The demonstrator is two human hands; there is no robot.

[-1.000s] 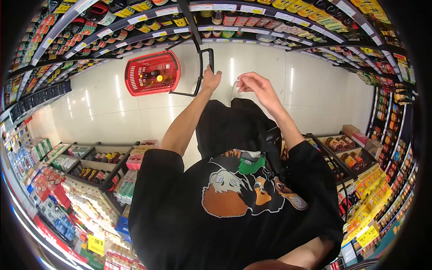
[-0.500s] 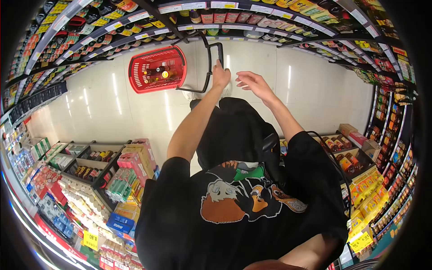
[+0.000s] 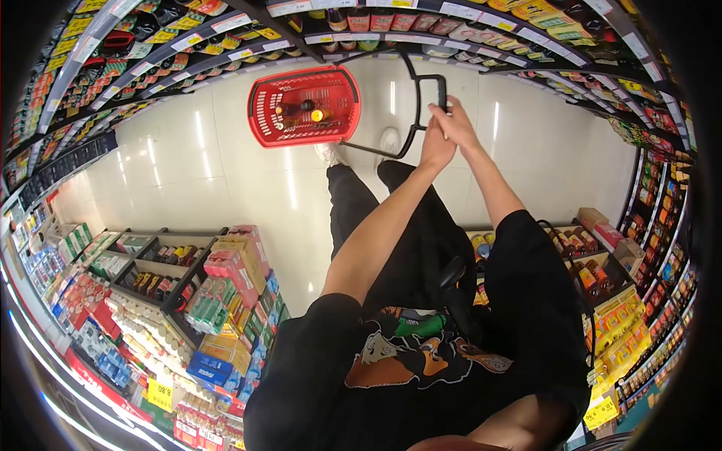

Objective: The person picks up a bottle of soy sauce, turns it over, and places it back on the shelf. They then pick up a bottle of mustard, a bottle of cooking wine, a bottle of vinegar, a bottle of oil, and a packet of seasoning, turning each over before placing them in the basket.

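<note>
A red shopping basket (image 3: 259,113) stands on the floor to the left, with its long black pull handle (image 3: 418,98) stretched out to the right. Several dark bottles (image 3: 304,109) lie inside, one with a yellow cap facing up. My right hand (image 3: 459,126) is closed at the near end of the handle's grip. Directly below and against it, my left hand (image 3: 436,144) is closed at the same handle; its fingers are partly covered by the right hand.
Shelves (image 3: 361,37) of packaged goods and bottles curve along the far side. Stacked boxes (image 3: 237,267) and a bottle rack (image 3: 158,274) stand behind on the left, yellow packs (image 3: 620,323) on the right. Pale tiled floor (image 3: 233,180) lies between. My shoes (image 3: 389,141) are near the basket.
My right hand, open and apart before, has come onto the handle beside my left hand. The basket and handle sit further right in view, and my legs are now apart in a step.
</note>
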